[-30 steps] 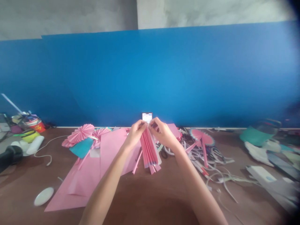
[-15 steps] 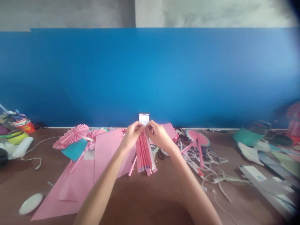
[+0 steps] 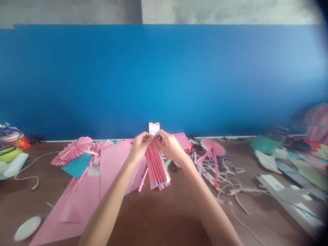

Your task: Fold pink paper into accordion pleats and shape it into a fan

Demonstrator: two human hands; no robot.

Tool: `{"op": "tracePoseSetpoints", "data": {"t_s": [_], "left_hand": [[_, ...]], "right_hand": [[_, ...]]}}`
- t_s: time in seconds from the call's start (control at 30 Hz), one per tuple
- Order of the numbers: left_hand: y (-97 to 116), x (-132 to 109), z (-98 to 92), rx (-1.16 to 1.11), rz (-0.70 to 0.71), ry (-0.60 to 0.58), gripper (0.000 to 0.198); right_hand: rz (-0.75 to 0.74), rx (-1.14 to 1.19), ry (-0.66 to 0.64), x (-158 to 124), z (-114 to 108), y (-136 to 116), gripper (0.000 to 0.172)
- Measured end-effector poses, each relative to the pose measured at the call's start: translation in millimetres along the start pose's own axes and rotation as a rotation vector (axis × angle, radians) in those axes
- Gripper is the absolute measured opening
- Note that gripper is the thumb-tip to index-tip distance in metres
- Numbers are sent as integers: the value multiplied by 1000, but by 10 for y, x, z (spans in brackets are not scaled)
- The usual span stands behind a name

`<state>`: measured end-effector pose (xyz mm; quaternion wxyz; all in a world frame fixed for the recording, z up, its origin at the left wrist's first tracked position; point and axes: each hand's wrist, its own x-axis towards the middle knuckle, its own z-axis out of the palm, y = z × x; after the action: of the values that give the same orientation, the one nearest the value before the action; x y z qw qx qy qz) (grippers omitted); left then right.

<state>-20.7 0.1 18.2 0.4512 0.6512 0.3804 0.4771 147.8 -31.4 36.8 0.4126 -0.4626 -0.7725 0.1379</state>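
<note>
Both hands meet in the middle, pinching the top end of a pleated pink paper fan. My left hand has its thumb and finger closed on the upper left of the folds. My right hand grips the upper right, fingers bent. The fan hangs down between my wrists, its bottom edge whitish and slightly spread. Behind the fingers stands a phone with a lit screen. Under the fan, narrow pink paper strips stick out. The pinched tip is partly hidden by my fingers.
Large pink sheets lie to the left, with pink rosettes and a teal paper piece behind. Tangled white cables, a finished rosette and a power strip are on the right. A white oval object sits front left.
The view has shifted slightly, so most things appear a little further left. The hands keep their pinch at the fan's top; its lower end now tilts more to the right.
</note>
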Motion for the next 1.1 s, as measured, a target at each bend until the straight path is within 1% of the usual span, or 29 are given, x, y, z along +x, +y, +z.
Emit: {"op": "tracePoseSetpoints", "data": {"t_s": [0.17,0.33,0.57,0.7,0.83,0.93,0.97,1.03,1.1], "left_hand": [[16,-7,37,20,23,-18,35],[7,3,31,47,27,-15,34],[-5,5,13,58,29,-23,33],[-20,17,20,52,26,-28,33],[-88,39,42,0,4,33,35],[-172,51,79,-52,-58,112,45],[-204,63,97,-62,-84,140,49],[-272,119,139,-55,-113,151,54],[-346,238,182,7,-74,157,50]], "right_hand": [[32,32,-40,1,13,29,5],[15,52,-64,9,44,83,9],[85,-55,-63,21,83,97,10],[89,-67,-61,17,75,89,10],[61,87,-1,19,70,64,9],[53,201,70,28,69,57,15],[56,221,89,33,69,69,16],[72,230,126,47,68,121,16],[101,214,175,63,52,207,16]]}}
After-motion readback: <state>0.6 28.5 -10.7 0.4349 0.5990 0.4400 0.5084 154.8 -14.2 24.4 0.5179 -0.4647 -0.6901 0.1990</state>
